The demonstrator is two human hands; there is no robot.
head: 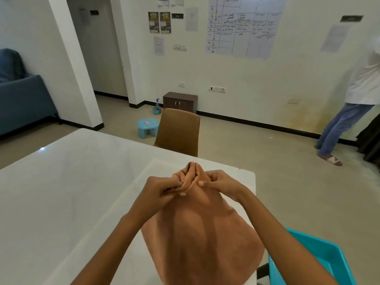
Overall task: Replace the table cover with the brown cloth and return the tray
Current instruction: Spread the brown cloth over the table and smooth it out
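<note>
The brown cloth (pixel 195 233) hangs in front of me over the white table (pixel 72 182), bunched to a peak at its top edge. My left hand (pixel 162 189) pinches that gathered edge from the left. My right hand (pixel 218 182) pinches it from the right, the two hands almost touching. The cloth fans out wide below the hands and drapes toward the table's near edge. A turquoise tray (pixel 320 256) sits off the table's right side at the lower right, partly hidden by my right forearm.
A brown chair (pixel 178 130) is pushed in at the table's far side. Behind it stand a small blue stool (pixel 147 127), a dark cabinet (pixel 180 101) and a spray bottle. A person (pixel 347 112) stands at the right by the wall. A blue sofa (pixel 22 99) is far left.
</note>
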